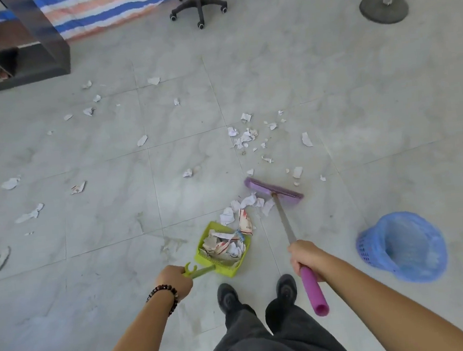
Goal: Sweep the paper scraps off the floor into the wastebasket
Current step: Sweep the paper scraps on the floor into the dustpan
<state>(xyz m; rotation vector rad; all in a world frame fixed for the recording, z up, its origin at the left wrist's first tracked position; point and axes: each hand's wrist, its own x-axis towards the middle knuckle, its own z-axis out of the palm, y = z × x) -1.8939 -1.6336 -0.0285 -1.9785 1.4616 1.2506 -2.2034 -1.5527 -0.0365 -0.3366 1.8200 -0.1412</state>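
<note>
My left hand [175, 279] grips the handle of a lime-green dustpan [203, 244] that stands on the floor, filled with crumpled paper. My right hand [306, 256] grips the purple-handled broom [272, 189], whose purple head sits just beyond the pan. A small pile of paper scraps [244, 205] lies between the broom head and the pan's mouth. Several more paper scraps [245, 138] are scattered over the tiles ahead and to the left. The blue mesh wastebasket [401, 246] stands at my right.
My two dark shoes [257, 293] are just behind the dustpan. A black shelf unit [15, 52] stands at far left, an office chair base [198, 6] at the top middle, and a round stand base [384, 7] at top right. A striped sheet lines the far edge.
</note>
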